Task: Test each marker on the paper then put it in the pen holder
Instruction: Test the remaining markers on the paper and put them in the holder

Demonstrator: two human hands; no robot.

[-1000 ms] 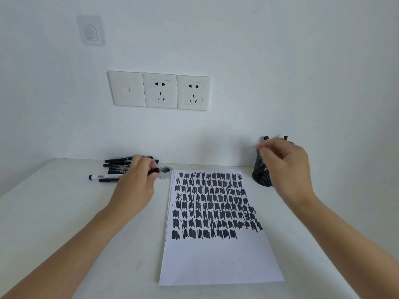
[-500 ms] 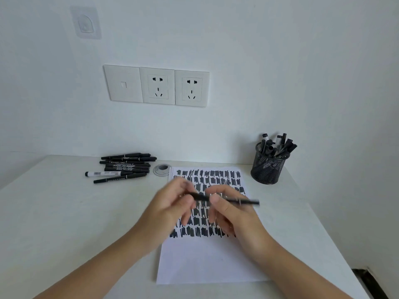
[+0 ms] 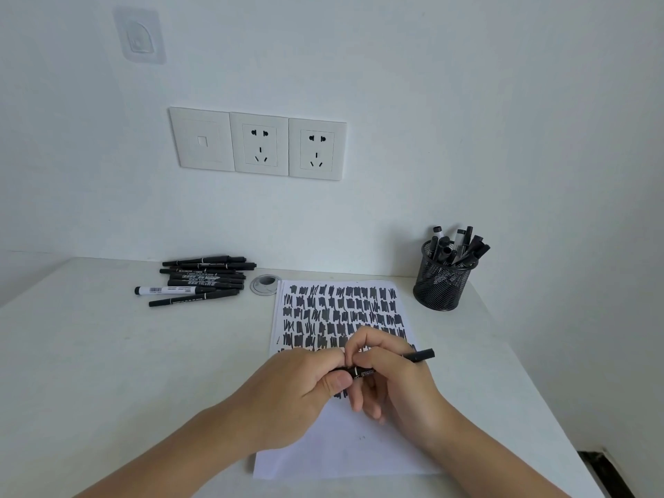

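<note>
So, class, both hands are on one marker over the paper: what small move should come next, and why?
Probably pull the hands apart to uncap it. The left hand grips one end of the marker, the right hand holds its barrel, and it lies roughly level above the paper with no bare tip in view, so it cannot yet make a test mark.

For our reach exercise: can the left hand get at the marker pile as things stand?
Probably yes, once freed: bare desk leads to the marker pile, but the left hand grips a black marker.
</note>
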